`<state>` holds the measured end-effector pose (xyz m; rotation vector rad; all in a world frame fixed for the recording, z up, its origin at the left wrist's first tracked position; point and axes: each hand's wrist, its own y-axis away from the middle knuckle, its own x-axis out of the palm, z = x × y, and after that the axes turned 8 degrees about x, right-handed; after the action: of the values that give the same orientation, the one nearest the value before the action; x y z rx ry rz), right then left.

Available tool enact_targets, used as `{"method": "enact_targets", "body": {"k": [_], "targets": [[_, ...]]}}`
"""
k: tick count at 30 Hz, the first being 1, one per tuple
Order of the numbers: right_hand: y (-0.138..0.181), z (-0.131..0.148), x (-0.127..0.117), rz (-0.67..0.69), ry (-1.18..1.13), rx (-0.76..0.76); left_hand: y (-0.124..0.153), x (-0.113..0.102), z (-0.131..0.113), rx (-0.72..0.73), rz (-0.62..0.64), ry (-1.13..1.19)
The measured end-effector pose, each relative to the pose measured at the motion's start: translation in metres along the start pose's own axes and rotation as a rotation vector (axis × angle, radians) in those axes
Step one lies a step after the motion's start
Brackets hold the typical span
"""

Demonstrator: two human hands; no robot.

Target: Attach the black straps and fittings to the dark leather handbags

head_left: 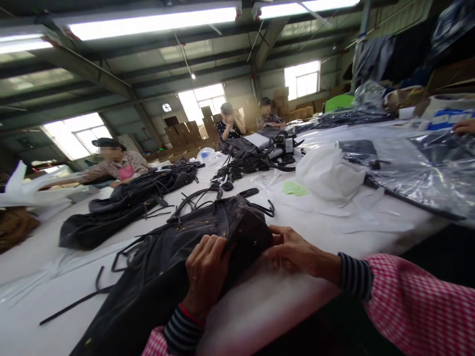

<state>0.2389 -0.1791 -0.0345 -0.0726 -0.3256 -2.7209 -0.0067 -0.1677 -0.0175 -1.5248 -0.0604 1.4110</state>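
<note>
A dark grey apron-like cloth piece [159, 267] with straps, brass rivets and a zip lies along the near edge of the white table. My left hand [208, 272] is closed on its near edge, fingers curled over the fabric. At the right end of the piece, my right hand [293, 252] grips a bunched fold; its fingertips are partly hidden by the cloth. Dark straps [196, 200] loop out on the far side, and a loose strap [70, 301] trails to the left.
More dark strapped pieces [126, 198] lie farther left, with a heap of straps and pieces [256, 153] at the centre back. A crumpled white bag [330, 173], green paper [294, 188] and clear plastic [426, 178] lie right. Co-workers [118, 160] are across the table; another person's hand [464, 127] shows far right.
</note>
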Motion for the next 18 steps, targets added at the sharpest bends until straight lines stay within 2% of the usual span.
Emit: {"method": "enact_targets", "body": {"k": [3,5,8,10,12,14,15,18], "targets": [[-0.008,-0.006,0.004,-0.072,-0.048,-0.109,-0.002,-0.006,0.006,-0.026,-0.013,0.079],[-0.012,-0.008,-0.003,-0.114,0.066,-0.224,-0.004,-0.01,0.009,-0.042,-0.008,0.144],[-0.012,-0.001,-0.021,-0.221,0.597,-0.559,-0.01,-0.016,0.012,-0.026,0.011,0.173],[-0.011,0.004,-0.031,-0.308,1.023,-0.817,-0.012,-0.018,0.013,0.044,0.006,0.114],[-0.007,0.004,-0.035,-0.355,1.294,-0.986,-0.009,-0.016,0.013,0.153,-0.004,0.024],[-0.003,-0.004,-0.035,-0.327,1.378,-1.016,-0.003,-0.011,0.01,0.26,0.01,-0.039],[-0.001,-0.009,-0.036,-0.294,1.356,-0.968,0.0,-0.008,0.008,0.295,0.024,-0.051],[0.005,-0.02,-0.044,-0.192,1.075,-0.663,0.003,-0.004,0.001,0.265,0.091,-0.016]]}}
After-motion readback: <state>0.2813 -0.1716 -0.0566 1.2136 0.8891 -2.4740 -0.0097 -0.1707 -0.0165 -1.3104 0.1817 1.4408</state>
